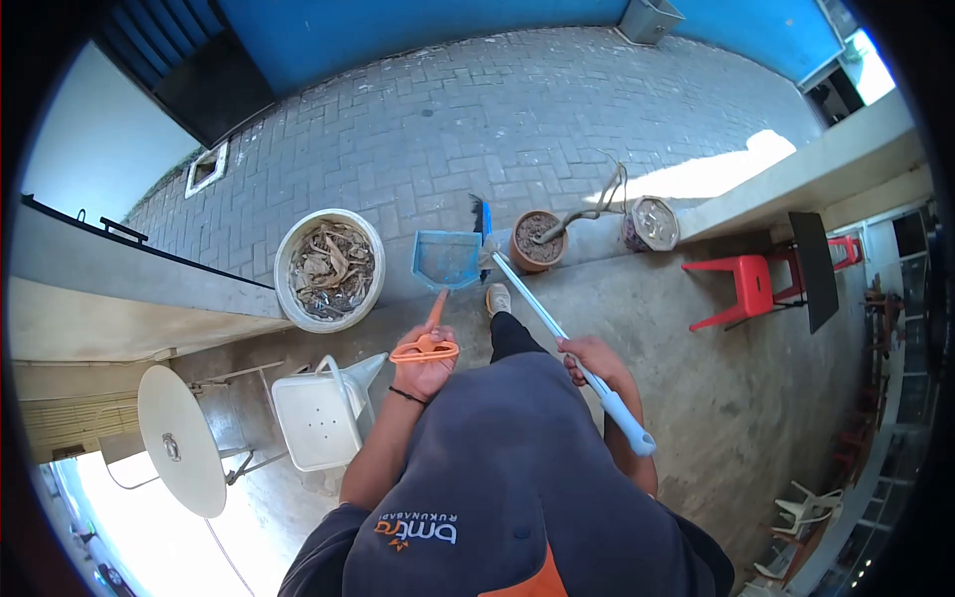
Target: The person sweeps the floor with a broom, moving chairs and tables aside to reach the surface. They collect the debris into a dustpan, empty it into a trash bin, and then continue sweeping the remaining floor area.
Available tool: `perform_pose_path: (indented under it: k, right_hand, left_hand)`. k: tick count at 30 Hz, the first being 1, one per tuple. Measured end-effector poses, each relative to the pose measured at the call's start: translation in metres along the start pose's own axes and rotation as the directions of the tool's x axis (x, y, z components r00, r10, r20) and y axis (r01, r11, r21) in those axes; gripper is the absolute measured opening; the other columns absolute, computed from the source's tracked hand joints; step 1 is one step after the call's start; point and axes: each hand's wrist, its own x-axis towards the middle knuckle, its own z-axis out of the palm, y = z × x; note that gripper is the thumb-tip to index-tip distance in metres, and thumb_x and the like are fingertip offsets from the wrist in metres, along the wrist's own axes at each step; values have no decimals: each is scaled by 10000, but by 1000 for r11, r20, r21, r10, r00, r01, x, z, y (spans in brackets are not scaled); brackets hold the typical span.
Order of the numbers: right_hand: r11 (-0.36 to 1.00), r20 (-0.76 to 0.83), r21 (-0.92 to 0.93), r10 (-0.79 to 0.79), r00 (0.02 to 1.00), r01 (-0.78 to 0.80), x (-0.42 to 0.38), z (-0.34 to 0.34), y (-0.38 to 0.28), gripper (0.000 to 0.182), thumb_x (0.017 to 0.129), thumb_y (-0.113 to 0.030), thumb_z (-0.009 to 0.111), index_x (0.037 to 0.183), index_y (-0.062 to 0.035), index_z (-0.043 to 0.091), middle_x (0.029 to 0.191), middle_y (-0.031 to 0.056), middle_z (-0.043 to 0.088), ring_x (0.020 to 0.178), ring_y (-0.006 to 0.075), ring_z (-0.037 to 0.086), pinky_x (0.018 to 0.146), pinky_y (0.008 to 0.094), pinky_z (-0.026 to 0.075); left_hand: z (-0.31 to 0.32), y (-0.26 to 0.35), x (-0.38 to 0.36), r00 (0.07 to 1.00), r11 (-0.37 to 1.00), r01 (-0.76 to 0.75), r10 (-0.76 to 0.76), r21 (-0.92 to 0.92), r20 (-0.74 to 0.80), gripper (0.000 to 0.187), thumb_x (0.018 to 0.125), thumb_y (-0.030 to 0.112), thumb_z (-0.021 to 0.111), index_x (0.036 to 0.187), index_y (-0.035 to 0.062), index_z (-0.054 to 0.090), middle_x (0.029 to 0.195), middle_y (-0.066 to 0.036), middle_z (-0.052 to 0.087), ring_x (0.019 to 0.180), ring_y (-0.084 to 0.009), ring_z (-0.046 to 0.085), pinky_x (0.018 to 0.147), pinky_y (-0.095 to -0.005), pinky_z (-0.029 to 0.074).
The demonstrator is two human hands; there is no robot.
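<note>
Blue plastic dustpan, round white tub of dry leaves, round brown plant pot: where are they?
Blue plastic dustpan (448,259): head view, pan floor.
Round white tub (281,271): head view, left rim.
Round brown plant pot (535,266): head view, outer wall.

Grey plastic bin (649,22), far edge of brick paving (468,119), cut off above; dark shirt (487,448) with orange panel (537,580), cut off below.

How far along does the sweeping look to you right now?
Some collecting looks done: dry leaves lie in the white tub. In hand, the left hand holds the dustpan by its orange handle, the right hand the broom. With the dustpan beside the bristles, sweeping and emptying are probably left; its load is unclear.
</note>
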Motion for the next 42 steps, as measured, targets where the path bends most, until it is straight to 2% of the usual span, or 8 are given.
perform_pose_path:
  k: [10,18,23,27,36,39,40,42]
  right_hand:
    - [947,52,-312,-59,997,72,172,-56,-284,392,834,-386,636,700,-34,528,528,7,454,408,109,446,358,276,365]
    - [981,11,183,-72,997,68,298,-75,-367,328,889,-300,578,688,-68,462,526,-8,427,402,95,401,367,263,330]
    - [870,26,493,-17,1000,2,358,-80,-395,306,883,-281,588,686,-86,459,527,-28,432,418,64,407,373,230,329]
    - [681,104,731,-36,994,-52,404,-113,-415,224,901,-253,552,781,-94,450,536,-50,416,410,56,383,387,224,323]
    - [645,90,763,-44,995,-40,617,-244,-532,192,866,-178,587,756,-91,456,516,-17,452,431,99,438,413,236,347]
    - [480,35,876,9,999,-35,692,-293,-598,250,839,-130,593,638,-96,448,498,3,459,438,137,462,406,260,369]
    - [557,-122,824,-4,992,104,700,-305,-626,250,824,-112,576,604,-142,461,446,9,451,380,134,476,375,288,380]
    - [505,-15,855,-203,979,118,732,-353,-669,228,817,-111,584,618,-144,478,461,24,464,371,155,471,381,286,385]
  left_hand:
    - [142,67,159,983,983,-180,181,-31,26,73,828,54,527,843,15,468,749,-27,463,620,-121,529,780,-325,496]
    - [195,196,338,992,990,-118,122,82,-43,53,829,50,504,814,24,460,718,-31,454,612,-121,517,720,-305,470]
    - [258,269,453,1000,996,0,-2,89,16,162,851,70,479,952,-40,416,731,-36,438,637,-123,514,710,-307,477]
    - [316,276,528,996,985,72,-63,156,-61,99,812,58,511,782,39,418,702,-28,437,589,-117,505,676,-304,465]
    - [352,316,806,982,972,186,-180,143,-58,107,786,51,502,718,38,421,650,-2,405,515,-111,420,595,-263,445]
    - [370,313,902,983,968,179,-169,175,-66,107,782,47,506,731,36,412,636,-7,400,519,-116,408,578,-251,433]
    - [384,304,930,983,972,176,-165,156,-81,109,782,47,506,733,38,410,632,-8,402,516,-117,408,574,-249,432]
    - [421,298,984,973,967,222,-210,129,-97,127,788,58,517,737,41,402,632,-11,412,515,-119,425,581,-255,444]
